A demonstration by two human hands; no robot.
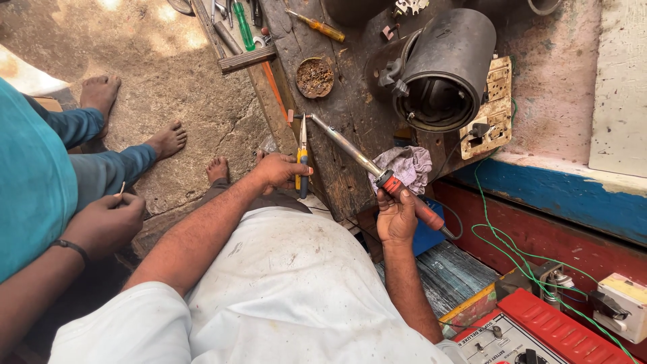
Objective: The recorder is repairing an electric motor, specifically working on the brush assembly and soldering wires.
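My right hand (pixel 396 217) grips the red handle of a soldering iron (pixel 367 164), whose long metal shaft points up and left over the dark wooden workbench (pixel 350 101). My left hand (pixel 280 170) holds yellow-and-blue-handled pliers (pixel 302 158) upright at the bench's front edge. The iron's tip and the plier jaws meet near the same spot on the bench. A crumpled pale cloth (pixel 406 166) lies just behind my right hand.
A dark cylindrical motor housing (pixel 441 71) lies on the bench beside a worn socket board (pixel 495 108). A small dish of bits (pixel 315 77), screwdrivers (pixel 317 25) and other tools sit further back. Another person's hand (pixel 104 222) and bare feet are at left. A red-and-white charger box (pixel 532 334) with green wire (pixel 519 259) lies at lower right.
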